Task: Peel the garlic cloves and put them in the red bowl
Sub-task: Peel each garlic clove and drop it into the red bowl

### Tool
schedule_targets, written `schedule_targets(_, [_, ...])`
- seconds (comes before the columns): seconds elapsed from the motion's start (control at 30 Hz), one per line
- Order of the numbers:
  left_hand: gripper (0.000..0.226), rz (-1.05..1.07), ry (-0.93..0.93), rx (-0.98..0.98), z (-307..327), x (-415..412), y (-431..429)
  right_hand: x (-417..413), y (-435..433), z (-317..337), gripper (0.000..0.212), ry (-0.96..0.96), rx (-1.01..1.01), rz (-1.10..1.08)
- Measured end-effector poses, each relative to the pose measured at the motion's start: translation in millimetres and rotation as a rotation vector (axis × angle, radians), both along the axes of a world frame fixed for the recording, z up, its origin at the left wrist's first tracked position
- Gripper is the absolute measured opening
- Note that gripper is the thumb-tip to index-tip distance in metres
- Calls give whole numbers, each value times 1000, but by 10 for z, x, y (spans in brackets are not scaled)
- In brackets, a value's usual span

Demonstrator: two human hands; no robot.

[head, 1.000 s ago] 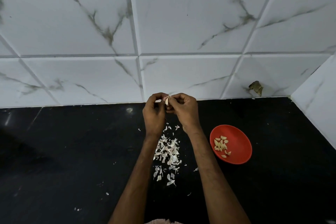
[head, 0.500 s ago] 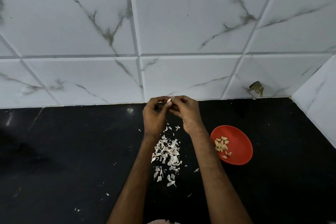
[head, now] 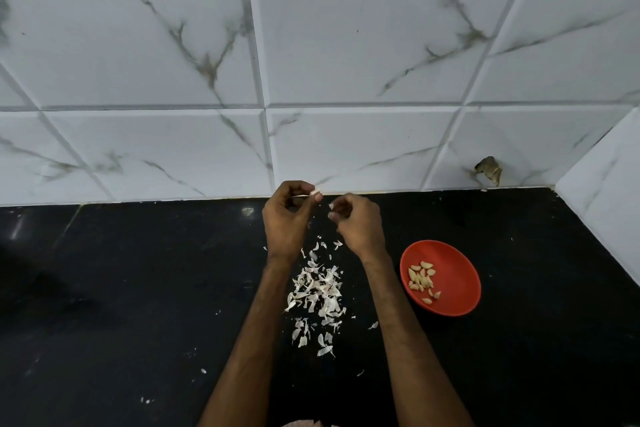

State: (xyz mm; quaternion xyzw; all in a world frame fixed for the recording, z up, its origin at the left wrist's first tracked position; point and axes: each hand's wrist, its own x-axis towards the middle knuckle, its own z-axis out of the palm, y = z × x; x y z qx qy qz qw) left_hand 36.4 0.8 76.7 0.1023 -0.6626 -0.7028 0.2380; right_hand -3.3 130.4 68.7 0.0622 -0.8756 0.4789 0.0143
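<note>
Head view: left hand (head: 287, 218) pinches garlic clove (head: 317, 191) over counter (head: 138, 288); right hand (head: 358, 224) curled, apparently pinching a peel scrap (head: 330, 206). Best: drop scrap on peel pile (head: 317, 288), check clove is bare, then move it to red bowl (head: 457, 270), right.

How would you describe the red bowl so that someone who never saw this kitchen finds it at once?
Look at the black countertop under the white marbled wall tiles. The red bowl sits on it, right of the person's right forearm, apart from the heap of white garlic skins. It alone is coloured and round, and holds pale peeled cloves.
</note>
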Motion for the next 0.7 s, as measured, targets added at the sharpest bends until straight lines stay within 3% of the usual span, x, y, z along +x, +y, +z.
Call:
schedule_targets(0.07, [14,7,11,-41,-1,4,-14,-2,-12,60,16,81,-139,15])
schedule_targets(0.2, [16,49,46,-137,25,6,-28,11,-58,212,8,121,-392,101])
schedule_targets(0.4, [15,30,72,-209,39,7,-49,53,-81,195,4,104,-372,57])
schedule_targets(0.53, [15,-26,-23,-102,40,12,-76,37,-49,223,22,134,-296,101])
schedule_targets(0.7, [14,6,-6,-237,81,25,-74,40,-56,265,15,196,-206,147])
